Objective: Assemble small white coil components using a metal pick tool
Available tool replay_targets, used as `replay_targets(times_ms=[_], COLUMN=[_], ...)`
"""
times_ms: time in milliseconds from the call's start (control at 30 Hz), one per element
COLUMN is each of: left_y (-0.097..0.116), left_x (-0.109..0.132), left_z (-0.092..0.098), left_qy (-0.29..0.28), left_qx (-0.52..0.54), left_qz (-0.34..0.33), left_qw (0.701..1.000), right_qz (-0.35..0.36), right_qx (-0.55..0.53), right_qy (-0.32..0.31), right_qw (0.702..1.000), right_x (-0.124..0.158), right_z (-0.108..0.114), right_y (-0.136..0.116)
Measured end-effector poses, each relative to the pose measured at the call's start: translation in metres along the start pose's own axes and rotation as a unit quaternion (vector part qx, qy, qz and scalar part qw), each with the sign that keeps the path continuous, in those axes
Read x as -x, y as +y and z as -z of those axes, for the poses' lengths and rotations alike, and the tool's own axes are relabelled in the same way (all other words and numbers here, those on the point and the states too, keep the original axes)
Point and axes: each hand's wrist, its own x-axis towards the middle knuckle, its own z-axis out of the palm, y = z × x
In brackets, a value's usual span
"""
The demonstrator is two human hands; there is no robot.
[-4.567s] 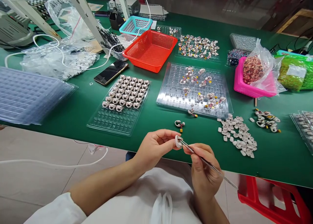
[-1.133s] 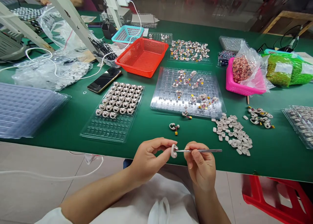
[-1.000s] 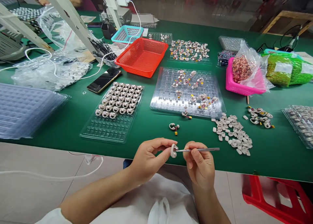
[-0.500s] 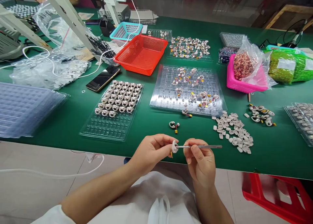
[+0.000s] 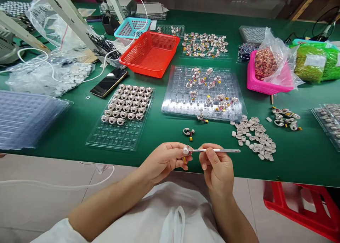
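Note:
My left hand pinches a small white-and-silver earbud-like shell between thumb and fingers; a yellow tab hangs below it. Closed around a pair of slim metal tweezers, my right hand keeps the tip pointing left, against or inside the shell. What the tip touches is too small to make out. Just beyond my hands lies a similar wired piece with a yellow tab. To the right of the tweezers is a heap of small white caps.
A clear tray with rows of silver shells sits left, near a phone. Wired pieces lie on a clear tray stack. Behind are a red basket and a pink basket. A red stool stands below the table's right side.
The shell has turned in my left fingers, so its round silver side now shows. Both hands and the tweezers sit slightly higher in view; the whole view has shifted a little.

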Motion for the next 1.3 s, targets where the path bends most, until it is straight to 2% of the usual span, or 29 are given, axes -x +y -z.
replay_targets(times_ms=[100, 367, 633, 900, 1167, 1300], left_y=[-0.002, -0.005, -0.009, -0.009, -0.012, -0.010], left_x=[0.000, 0.009, 0.014, 0.014, 0.014, 0.014], left_z=[0.000, -0.008, -0.008, -0.007, -0.005, -0.005], left_qy=[0.016, 0.101, 0.122, 0.128, 0.125, 0.138], left_qx=[-0.015, -0.133, -0.211, -0.241, -0.242, -0.245], left_qz=[-0.019, -0.154, -0.231, -0.241, -0.235, -0.223], left_qw=[1.000, 0.974, 0.942, 0.931, 0.933, 0.933], right_qz=[0.014, 0.104, 0.145, 0.152, 0.151, 0.168], right_qx=[0.010, 0.053, 0.078, 0.082, 0.084, 0.092], right_qy=[0.000, -0.033, -0.058, -0.060, -0.059, -0.071], right_qw=[1.000, 0.993, 0.985, 0.983, 0.983, 0.979], right_x=[0.001, 0.012, 0.019, 0.018, 0.018, 0.018], right_z=[0.001, 0.010, 0.015, 0.014, 0.015, 0.019], right_y=[0.001, 0.005, 0.005, 0.004, 0.009, 0.004])
